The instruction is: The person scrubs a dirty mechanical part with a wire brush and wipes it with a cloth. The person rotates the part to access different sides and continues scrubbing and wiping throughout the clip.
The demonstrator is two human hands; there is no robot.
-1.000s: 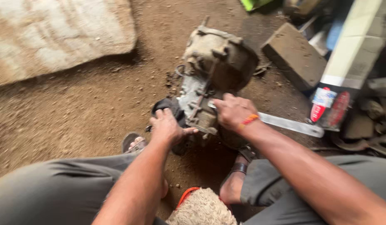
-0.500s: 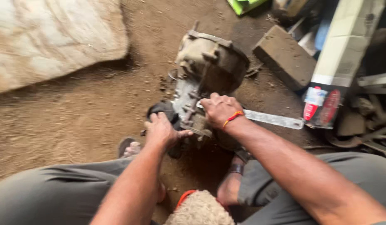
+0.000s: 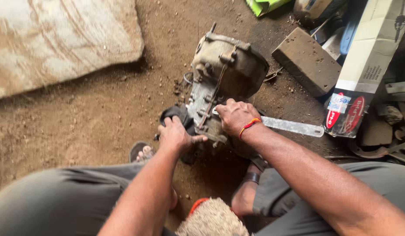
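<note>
The person is crouching over a grimy metal gearbox (image 3: 222, 83) that is lying on the packed dirt floor (image 3: 102, 118). Its casing is a dull grey-brown casting, rounded like a bell at the far end, ribbed and studded with bolts along the flange nearer the knees.

The left hand (image 3: 177, 136) is resting curled, palm down, against the near end of the gearbox, with the thumb sticking out toward the metal; under its fingers a dark, crumpled rag (image 3: 175, 114) is bunching up, and I cannot tell whether the hand is truly gripping it or only pressing on it.

The right hand (image 3: 234, 117) is closing into a fist on the flange just beside the left hand, and a flat, pale steel blade (image 3: 292, 126) is sticking out from under it to the right, straight and thin. An orange thread band is circling that wrist.

Beyond the right hand, a rough, dusty rectangular brick (image 3: 306, 61) is sitting on the dirt. Further right of it, a tall cardboard box (image 3: 364, 61) is leaning, cream and pale on its upper part, with red oval labels and a small white and blue sticker at its lower end. Above the gearbox, at the top edge, a corner of a bright green package (image 3: 266, 5) is showing.

Far out to the left of the left hand, a big, coarse, tan woven sack (image 3: 58, 39) is lying flat.
</note>
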